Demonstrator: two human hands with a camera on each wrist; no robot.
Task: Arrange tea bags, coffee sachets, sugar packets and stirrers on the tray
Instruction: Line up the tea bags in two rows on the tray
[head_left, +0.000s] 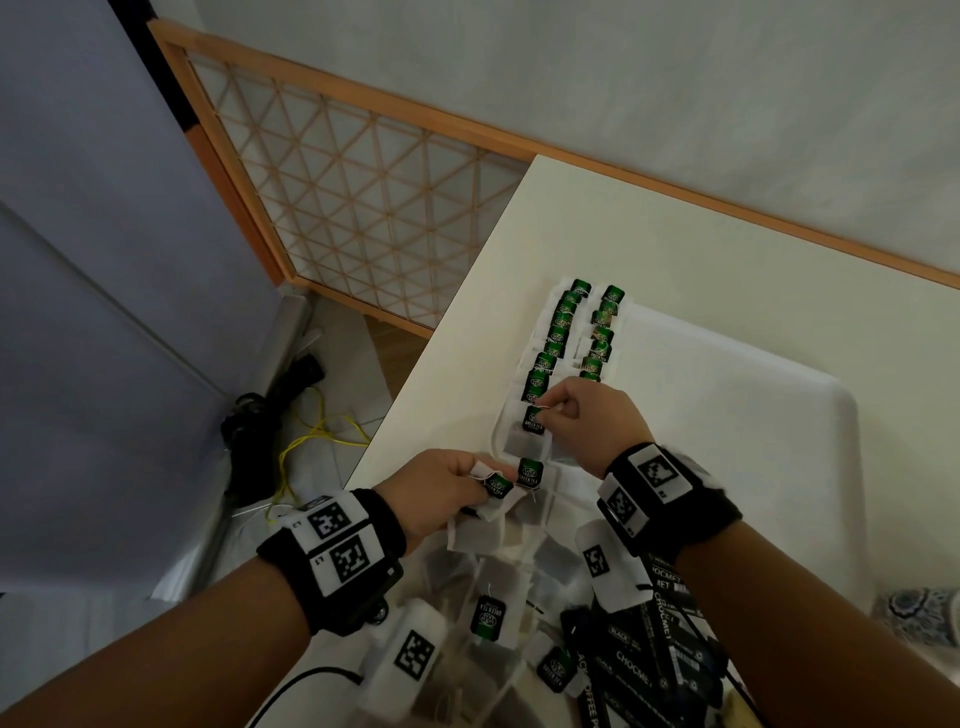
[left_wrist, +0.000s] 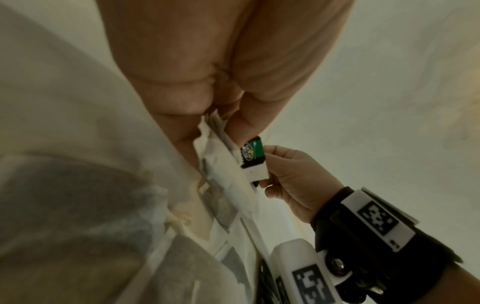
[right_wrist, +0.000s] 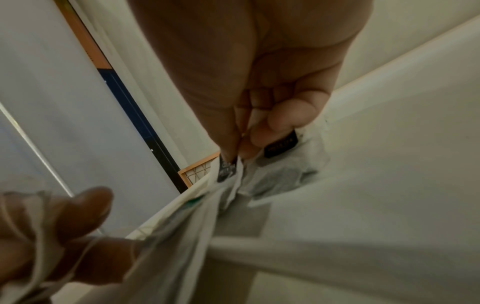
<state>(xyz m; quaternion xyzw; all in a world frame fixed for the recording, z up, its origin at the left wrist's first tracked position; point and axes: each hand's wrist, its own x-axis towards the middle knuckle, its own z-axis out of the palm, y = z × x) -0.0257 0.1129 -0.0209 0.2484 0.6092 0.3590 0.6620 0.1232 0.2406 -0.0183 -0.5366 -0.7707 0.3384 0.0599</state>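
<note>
While my right hand (head_left: 582, 415) pinches a tag (head_left: 534, 419) and my left hand (head_left: 441, 488) grips a bag (head_left: 496, 501), I judge them feather-light, limp; hold tags.

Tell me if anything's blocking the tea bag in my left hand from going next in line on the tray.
Partly. The left hand pinches a tea bag, but another loose tea bag lies between it and the rows on the tray, and the right hand is working on the rows' near end.
</note>
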